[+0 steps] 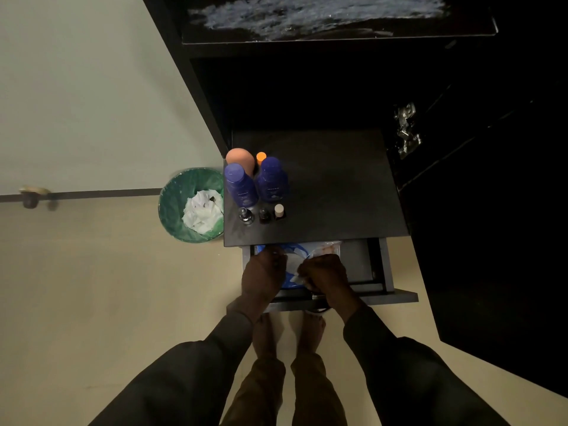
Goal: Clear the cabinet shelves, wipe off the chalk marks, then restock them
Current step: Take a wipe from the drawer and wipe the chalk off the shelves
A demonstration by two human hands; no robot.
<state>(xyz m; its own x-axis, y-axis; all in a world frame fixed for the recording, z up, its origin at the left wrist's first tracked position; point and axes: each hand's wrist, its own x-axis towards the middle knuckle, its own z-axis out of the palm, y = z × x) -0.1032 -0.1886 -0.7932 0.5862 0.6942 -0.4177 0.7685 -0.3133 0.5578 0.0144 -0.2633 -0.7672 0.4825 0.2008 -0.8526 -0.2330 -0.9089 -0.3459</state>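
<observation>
A green-lined bin [190,207] of crumpled tissue is standing left of the worktop [338,186], where two blue lotion bottles [239,186] are waiting. In the open drawer [362,269] the left hand [264,275] is pressing on a blue wipes pack [290,279] while the right hand [325,276] is pinching a white wipe [298,278]. Steadying the pack should let one sheet come free. Above, the chalk-smeared cabinet shelf [322,16] is awaiting wiping.

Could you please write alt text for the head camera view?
Both hands, left and right, reach into an open drawer at a blue-and-white packet. Bottles stand above; chalk marks smear the upper shelf.
</observation>
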